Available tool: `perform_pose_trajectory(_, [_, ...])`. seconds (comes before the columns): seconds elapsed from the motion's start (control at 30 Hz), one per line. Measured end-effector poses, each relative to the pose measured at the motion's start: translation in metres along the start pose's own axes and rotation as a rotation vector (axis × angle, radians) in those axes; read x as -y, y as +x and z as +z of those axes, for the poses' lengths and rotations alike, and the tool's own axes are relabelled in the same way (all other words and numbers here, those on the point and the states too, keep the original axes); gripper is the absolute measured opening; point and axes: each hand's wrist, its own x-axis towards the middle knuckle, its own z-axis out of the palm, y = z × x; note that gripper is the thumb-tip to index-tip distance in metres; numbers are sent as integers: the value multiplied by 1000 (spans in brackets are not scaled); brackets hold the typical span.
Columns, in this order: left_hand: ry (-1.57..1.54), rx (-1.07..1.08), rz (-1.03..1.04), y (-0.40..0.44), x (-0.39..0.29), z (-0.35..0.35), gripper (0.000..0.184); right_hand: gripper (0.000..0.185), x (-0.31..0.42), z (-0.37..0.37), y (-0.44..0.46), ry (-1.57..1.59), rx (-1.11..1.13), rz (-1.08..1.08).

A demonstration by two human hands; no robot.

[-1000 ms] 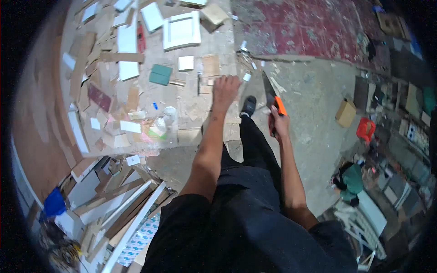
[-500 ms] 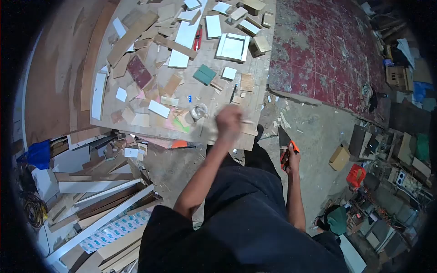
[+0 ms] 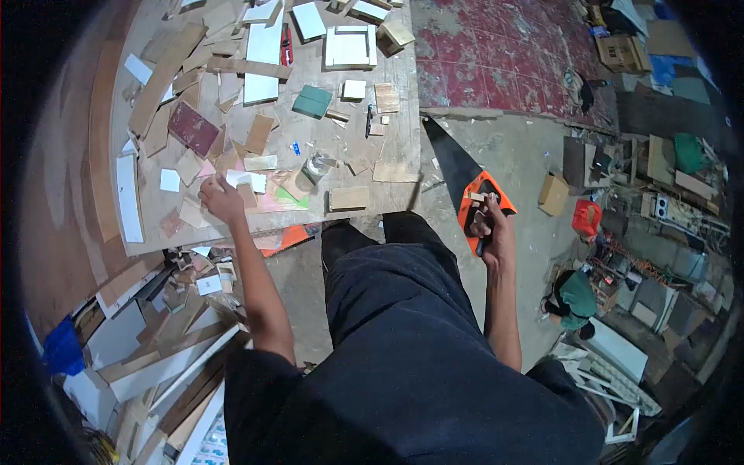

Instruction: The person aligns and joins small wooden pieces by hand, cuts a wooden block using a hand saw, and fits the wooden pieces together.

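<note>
My right hand [image 3: 494, 226] is closed around the orange and black handle of a handsaw [image 3: 456, 161]. Its dark blade points up and away, beside the table's right edge. Over the front left of the wooden table [image 3: 349, 159], my left hand [image 3: 222, 200] has its fingers apart among thin wood offcuts. A small white block [image 3: 246, 180] lies right by its fingertips; whether they touch it I cannot tell. At the front edge lies a short wooden block [image 3: 349, 198], with a clear jar [image 3: 316, 167] just behind it.
A red tool [image 3: 287, 45], a white frame [image 3: 350, 48], a green block [image 3: 311, 101] and a dark red block [image 3: 194, 129] lie farther back on the table. Below its front edge shows another orange-handled saw [image 3: 287, 239]. Boards [image 3: 186, 364] pile up at lower left.
My left hand has gone from the table's front middle to the offcuts on the left. My right hand has raised the handsaw, with its blade now fully in view. The whole view has shifted.
</note>
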Motion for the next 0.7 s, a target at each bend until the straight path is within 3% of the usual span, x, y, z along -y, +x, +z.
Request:
perform_pose_trajectory(0.03, [-89, -89, 83, -3, -15, -13, 23, 15, 4, 6, -8, 63, -21, 0])
perform_pose_trajectory(0.1, [-417, -9, -32, -32, -68, -54, 14, 14, 3, 8, -18, 192, -14, -1])
perform_pose_trajectory(0.17, [-549, 346, -204, -69, -117, -90, 9, 12, 0, 8, -23, 370, 59, 26])
perform_pose_trajectory(0.27, [-966, 652, 113, -109, -212, -144, 4, 18, 7, 19, -33, 351, 57, 33])
perform_pose_trajectory(0.3, [-1131, 801, 149, -113, -243, -158, 10, 18, 5, 17, -34, 354, 53, 37])
perform_pose_trajectory(0.37, [-1152, 983, 243, -118, -295, -171, 25, 17, 3, 13, -33, 485, 60, 85])
perform_pose_trajectory(0.47, [-1303, 1008, 263, -144, -344, -155, 25, 17, -9, -3, -23, 498, 121, 166])
perform_pose_trajectory(0.53, [-1202, 1150, 195, -162, -356, -138, 24, 16, -19, -12, -13, 478, 109, 188])
perform_pose_trajectory(0.6, [-1208, 1154, 163, -177, -363, -121, 18, 17, -27, -26, 2, 496, 142, 209])
perform_pose_trajectory(0.67, [-1445, 1339, -297, -187, -369, -96, 12, 19, -25, -35, 16, 420, 88, 221])
perform_pose_trajectory(0.7, [-1352, 1276, -240, -173, -377, -97, 12, 21, -23, -40, 24, 328, 31, 232])
